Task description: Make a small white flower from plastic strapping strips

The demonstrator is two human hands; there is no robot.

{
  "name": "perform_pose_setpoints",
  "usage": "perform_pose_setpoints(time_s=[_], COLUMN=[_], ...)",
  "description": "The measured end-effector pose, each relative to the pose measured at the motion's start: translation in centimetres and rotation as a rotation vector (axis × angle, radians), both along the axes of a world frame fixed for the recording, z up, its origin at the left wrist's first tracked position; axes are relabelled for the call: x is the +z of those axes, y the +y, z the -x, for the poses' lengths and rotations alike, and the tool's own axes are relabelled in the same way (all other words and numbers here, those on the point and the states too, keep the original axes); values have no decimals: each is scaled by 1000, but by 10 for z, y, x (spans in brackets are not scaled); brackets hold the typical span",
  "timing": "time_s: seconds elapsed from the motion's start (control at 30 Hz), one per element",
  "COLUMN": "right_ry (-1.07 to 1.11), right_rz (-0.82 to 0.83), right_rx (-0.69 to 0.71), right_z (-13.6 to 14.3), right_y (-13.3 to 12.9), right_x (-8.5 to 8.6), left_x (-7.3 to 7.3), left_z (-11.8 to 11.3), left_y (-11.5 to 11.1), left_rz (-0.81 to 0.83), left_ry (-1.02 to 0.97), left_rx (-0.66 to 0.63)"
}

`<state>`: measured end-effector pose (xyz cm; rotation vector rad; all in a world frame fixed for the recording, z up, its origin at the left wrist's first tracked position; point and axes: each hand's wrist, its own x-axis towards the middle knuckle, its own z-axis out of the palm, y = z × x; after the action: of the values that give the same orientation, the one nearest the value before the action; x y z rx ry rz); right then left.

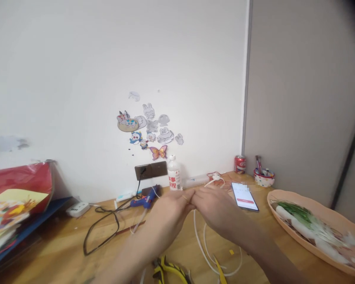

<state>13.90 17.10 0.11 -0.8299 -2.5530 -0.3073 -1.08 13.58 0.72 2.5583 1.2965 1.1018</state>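
Both my hands meet above the middle of the wooden table (pixel 106 236). The fingers of my left hand (pixel 171 207) are bent and pressed together, touching those of my right hand (pixel 214 207), which are also closed. Whatever lies between the fingertips is too small or hidden to name. A white cord (pixel 198 236) hangs or lies just below my hands and loops over the table. Yellow-and-black pliers (pixel 173 268) lie near the front edge, with a yellow pointed tool (pixel 220 270) to their right. Behind my left hand rests a blue glue gun (pixel 148 199).
A bottle (pixel 174 173) stands by the wall. On the right are a phone (pixel 245 197), a red can (pixel 240 164), a small basket (pixel 264 179) and a pink tray (pixel 313 248) with green and white items. Papers (pixel 14 213) and a black cable (pixel 87 236) are left.
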Motion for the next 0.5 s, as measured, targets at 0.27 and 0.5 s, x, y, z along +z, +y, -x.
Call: perform_pose_setpoints(time_s=[0.27,0.5], right_ry=[-8,0], right_rz=[-92,-115], right_rx=[-36,-4], right_z=[-7,-8], right_y=[-1,0], right_x=[4,5], left_x=[-1,-6], left_z=[1,2], left_y=[0,1], left_rz=[96,80], left_ry=[167,192], left_rx=[130,171])
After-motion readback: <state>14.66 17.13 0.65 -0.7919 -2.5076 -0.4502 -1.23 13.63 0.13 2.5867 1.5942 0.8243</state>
